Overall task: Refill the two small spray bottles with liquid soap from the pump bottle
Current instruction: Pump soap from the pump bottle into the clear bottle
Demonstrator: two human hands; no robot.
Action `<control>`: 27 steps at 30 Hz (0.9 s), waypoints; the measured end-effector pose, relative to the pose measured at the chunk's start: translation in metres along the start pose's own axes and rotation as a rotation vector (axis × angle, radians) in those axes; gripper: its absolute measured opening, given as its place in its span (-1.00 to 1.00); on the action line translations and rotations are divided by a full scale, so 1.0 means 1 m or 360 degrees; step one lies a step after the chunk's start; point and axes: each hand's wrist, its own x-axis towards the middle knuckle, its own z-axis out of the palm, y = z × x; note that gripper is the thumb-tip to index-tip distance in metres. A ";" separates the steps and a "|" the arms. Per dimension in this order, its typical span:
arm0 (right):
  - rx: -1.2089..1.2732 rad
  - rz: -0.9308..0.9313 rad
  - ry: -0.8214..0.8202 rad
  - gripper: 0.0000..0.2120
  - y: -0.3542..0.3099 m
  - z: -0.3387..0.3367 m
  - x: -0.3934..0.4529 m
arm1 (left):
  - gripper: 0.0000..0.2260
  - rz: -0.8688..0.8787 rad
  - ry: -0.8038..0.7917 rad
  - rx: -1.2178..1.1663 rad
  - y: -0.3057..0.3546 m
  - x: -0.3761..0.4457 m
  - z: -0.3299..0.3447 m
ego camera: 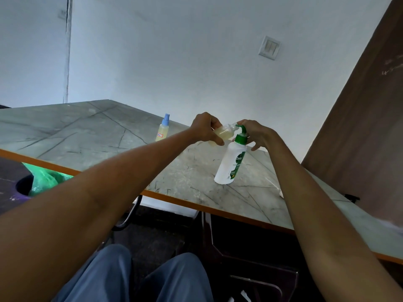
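The left hand point(205, 129) grips an uncapped spray bottle point(222, 134) tilted at the pump bottle's point(231, 162) spout; the right hand point(256, 135) presses its pump. A capped spray bottle point(163, 129) stands apart on the desk point(87, 131).

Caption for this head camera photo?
Left hand tilts clear small bottle to green-topped white pump bottle, right hand on pump.

We see a white pump bottle point(229, 164) of smooth, slightly glossy plastic with a green plastic pump head point(241, 136). At its ten o'clock the uncapped spray bottle point(222, 134) looks like clear plastic; at nine o'clock another spray bottle point(163, 129) has translucent plastic and a paper label. The table top point(109, 131) looks like smooth, matt marble-pattern laminate. Our trousers point(109, 277) are matt cloth.
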 end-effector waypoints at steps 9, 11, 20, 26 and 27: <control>0.0044 0.0034 -0.0051 -0.62 0.003 0.002 0.001 | -0.57 -0.0036 0.0006 -0.0031 -0.005 -0.003 0.007; 0.0049 0.0045 -0.0066 -0.63 0.002 -0.001 0.001 | -0.58 -0.0033 0.0009 -0.0042 -0.002 -0.002 0.008; 0.0066 0.0033 -0.0009 -0.60 0.007 0.005 0.003 | -0.56 0.0009 -0.0014 0.0066 -0.002 -0.002 0.003; 0.0111 0.0022 -0.0029 -0.67 0.002 0.000 0.003 | -0.56 -0.0010 0.0006 0.0031 0.000 -0.001 0.003; 0.0116 0.0027 -0.0031 -0.67 0.002 0.000 0.004 | -0.56 -0.0009 0.0006 0.0031 0.000 0.000 0.003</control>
